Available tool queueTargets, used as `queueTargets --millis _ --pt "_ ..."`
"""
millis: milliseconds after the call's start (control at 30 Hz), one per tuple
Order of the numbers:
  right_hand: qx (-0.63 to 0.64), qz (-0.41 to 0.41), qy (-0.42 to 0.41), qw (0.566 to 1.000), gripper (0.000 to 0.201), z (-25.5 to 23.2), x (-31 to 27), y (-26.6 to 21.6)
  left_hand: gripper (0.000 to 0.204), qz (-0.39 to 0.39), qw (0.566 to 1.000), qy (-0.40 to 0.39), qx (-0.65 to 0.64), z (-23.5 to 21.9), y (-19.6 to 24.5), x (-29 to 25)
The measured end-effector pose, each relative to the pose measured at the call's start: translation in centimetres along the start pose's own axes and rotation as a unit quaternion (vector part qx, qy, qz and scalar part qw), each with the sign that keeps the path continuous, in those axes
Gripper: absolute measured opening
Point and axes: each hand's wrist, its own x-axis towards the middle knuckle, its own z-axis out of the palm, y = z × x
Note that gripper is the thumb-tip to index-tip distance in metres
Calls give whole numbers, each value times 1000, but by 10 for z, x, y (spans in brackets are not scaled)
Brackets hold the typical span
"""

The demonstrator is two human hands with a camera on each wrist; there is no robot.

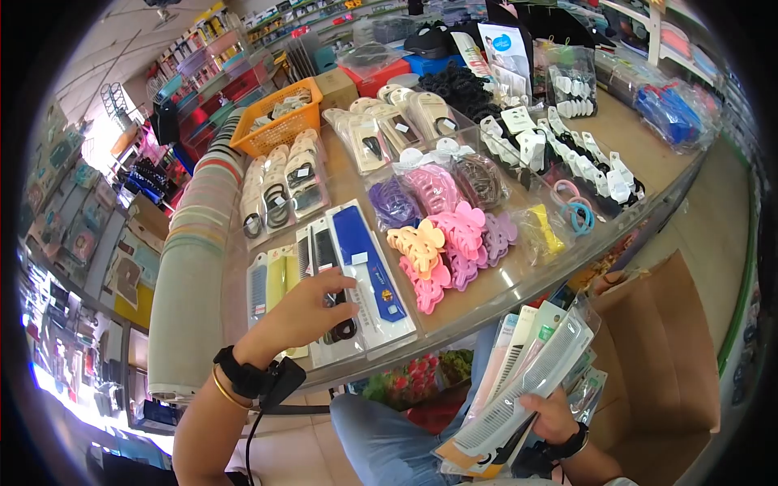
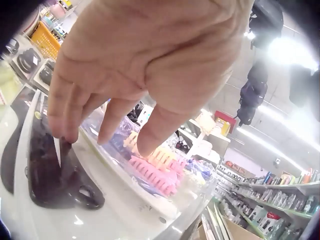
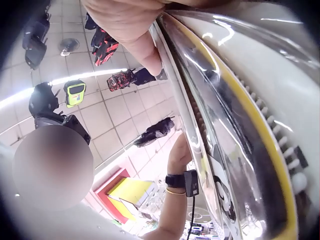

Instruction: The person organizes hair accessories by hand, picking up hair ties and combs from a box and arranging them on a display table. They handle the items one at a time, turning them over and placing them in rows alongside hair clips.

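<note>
While the left hand point(image 1: 312, 304) rests with fingers spread and nearly straight on a packaged black comb point(image 1: 334, 296) at the near left of the glass counter point(image 1: 519, 275), the right hand point(image 1: 551, 417) grips a fanned stack of packaged combs point(image 1: 527, 381) low down, off the counter's near edge, thumb on top and fingers curled beneath. Stock already laid out: a row of combs in clear sleeves, among them a blue wide comb point(image 1: 369, 263) just right of the left hand and a yellow one point(image 1: 277, 279) to its left. The black comb, as the left wrist view shows, is dark and glossy under its wrap, lying flat on a white backing card, with the fingertips point(image 2: 62, 127) pressing its top. Judged by this, the comb row is partly filled and the bundle in the right hand remains to be set down. Stack in hand: white and pale combs in shiny film, one card edged in yellow. Farther off: flower-shaped hair claws point(image 1: 454, 239) in pink, peach and purple; bagged hair ties point(image 1: 279, 194); an orange basket point(image 1: 279, 121) at the far left.
</note>
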Motion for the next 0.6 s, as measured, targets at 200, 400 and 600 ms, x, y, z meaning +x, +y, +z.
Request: queueTargets --millis 200,400,600 --pt "-10 -2 -5 1000 54 0 1 1 39 10 997 7 72 2 13 3" --pt "-10 -4 4 1000 53 1 -3 -1 36 88 973 111 185 10 21 -11" --pt "-12 -20 -10 1000 49 7 -1 -4 30 232 967 84 59 37 74 -67"
